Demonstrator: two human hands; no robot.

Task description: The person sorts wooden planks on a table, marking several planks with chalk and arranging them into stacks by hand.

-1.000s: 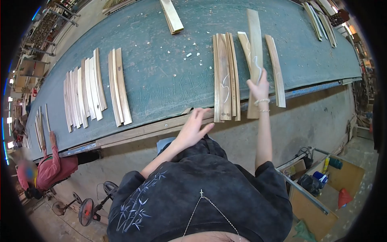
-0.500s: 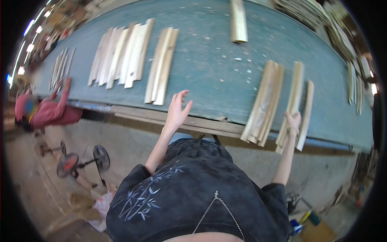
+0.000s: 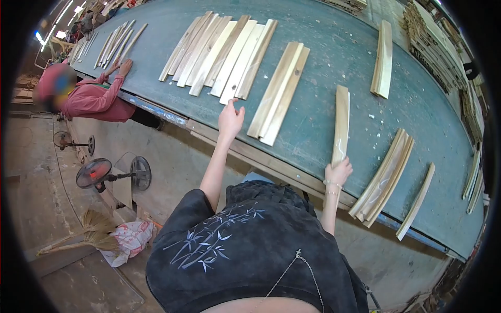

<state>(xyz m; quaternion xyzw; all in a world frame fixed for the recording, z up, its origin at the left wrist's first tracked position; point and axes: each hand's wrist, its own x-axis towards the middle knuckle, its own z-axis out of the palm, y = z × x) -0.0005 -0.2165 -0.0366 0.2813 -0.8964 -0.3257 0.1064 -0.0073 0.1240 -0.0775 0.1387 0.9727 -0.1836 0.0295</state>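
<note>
My right hand (image 3: 339,171) grips the near end of a pale wooden strip (image 3: 341,117), which points away from me over the green table (image 3: 318,68). My left hand (image 3: 230,120) is open, thumb apart from the fingers, its fingertips at the near end of a row of wooden strips (image 3: 222,60). Whether they touch the wood I cannot tell. Between my hands lies a small group of strips (image 3: 281,94) side by side. Right of my right hand, a bundle of strips (image 3: 383,177) and a single narrow strip (image 3: 416,201) overhang the near edge.
A person in a pink top (image 3: 99,99) stands at the table's left, hands by thin strips (image 3: 117,44). Another strip (image 3: 382,60) lies toward the far side. Stacked wood (image 3: 436,47) is beyond the table. Fans (image 3: 94,173) and a broom (image 3: 94,229) are on the floor at left.
My right hand has brought a strip leftward, away from the bundle and the single strip. My left hand has moved to the row's near end. The view has turned.
</note>
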